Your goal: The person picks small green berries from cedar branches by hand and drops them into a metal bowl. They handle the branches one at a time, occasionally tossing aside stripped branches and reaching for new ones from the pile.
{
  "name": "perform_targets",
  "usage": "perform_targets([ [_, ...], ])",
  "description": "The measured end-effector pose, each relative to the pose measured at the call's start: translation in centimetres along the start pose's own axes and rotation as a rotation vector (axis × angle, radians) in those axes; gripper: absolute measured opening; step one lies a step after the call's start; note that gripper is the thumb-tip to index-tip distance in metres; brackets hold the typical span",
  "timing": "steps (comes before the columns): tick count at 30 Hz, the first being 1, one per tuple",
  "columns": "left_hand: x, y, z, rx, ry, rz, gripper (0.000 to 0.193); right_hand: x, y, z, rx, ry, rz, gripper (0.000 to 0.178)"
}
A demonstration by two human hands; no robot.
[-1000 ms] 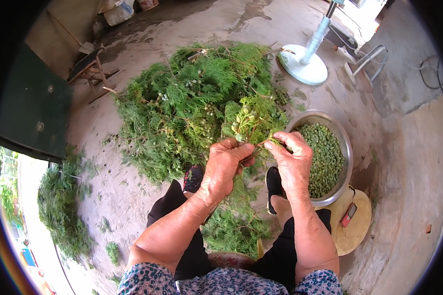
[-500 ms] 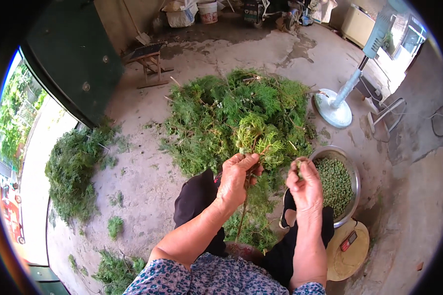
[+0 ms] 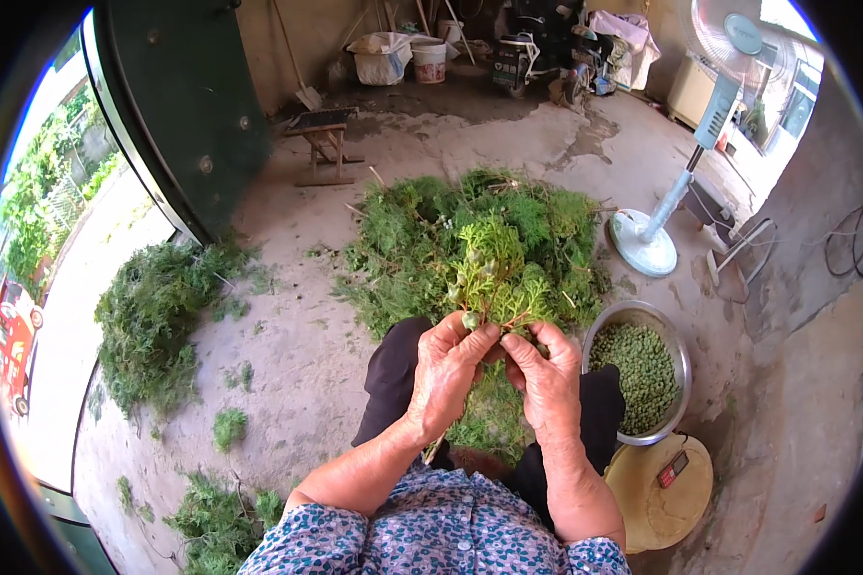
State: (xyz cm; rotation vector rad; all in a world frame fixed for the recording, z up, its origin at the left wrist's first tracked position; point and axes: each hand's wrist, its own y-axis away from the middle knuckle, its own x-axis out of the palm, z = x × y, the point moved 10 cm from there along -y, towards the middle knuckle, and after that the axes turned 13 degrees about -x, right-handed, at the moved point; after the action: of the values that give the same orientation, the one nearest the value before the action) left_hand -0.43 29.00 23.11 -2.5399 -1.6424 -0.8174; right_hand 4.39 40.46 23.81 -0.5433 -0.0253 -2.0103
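Observation:
My left hand (image 3: pixel 448 369) is closed round the stem of an evergreen sprig (image 3: pixel 494 264) with flat yellow-green leaves, held upright over my lap. Small pale green cones (image 3: pixel 471 320) grow on it, one right at my left fingertips. My right hand (image 3: pixel 547 376) is drawn up beside the left, thumb and fingers pinched at the sprig's base, where a bit of green cone shows between them. To the right of my knee stands a round metal basin (image 3: pixel 682 353) holding many loose green cones (image 3: pixel 640 377).
A big heap of cut evergreen branches (image 3: pixel 403 240) lies ahead, with a smaller pile (image 3: pixel 149 321) at left. Close behind the basin stands a pedestal fan (image 3: pixel 644 241). A red phone (image 3: pixel 672 470) rests on a round yellowish stool (image 3: pixel 633 494). Further off is a small wooden stool (image 3: pixel 322 123).
My right hand has moved left from beside the basin to the sprig and now meets my left hand. The view has tilted up a little, showing more of the fan.

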Motion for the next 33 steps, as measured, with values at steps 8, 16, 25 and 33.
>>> perform_targets([
  [8, -3.4, 2.8, -1.6, 0.002, 0.068, -0.081, 0.010, -4.5, 0.9, 2.4, -0.057, -0.101, -0.132, 0.017],
  [16, -4.2, 2.6, -0.7, -0.170, 0.192, 0.043, 0.008, 1.3, 0.8, -1.3, 0.199, -0.555, 0.082, 0.017],
  [25, -4.6, 1.4, 1.4, -0.272, 0.123, -0.017, 0.007, 3.3, 0.8, -3.5, 0.268, -0.413, 0.197, 0.026],
  [33, -4.6, -0.2, -0.9, -0.182, -0.126, -0.010, 0.011, 1.5, -0.9, -3.4, 0.140, -0.160, 0.054, 0.015],
])
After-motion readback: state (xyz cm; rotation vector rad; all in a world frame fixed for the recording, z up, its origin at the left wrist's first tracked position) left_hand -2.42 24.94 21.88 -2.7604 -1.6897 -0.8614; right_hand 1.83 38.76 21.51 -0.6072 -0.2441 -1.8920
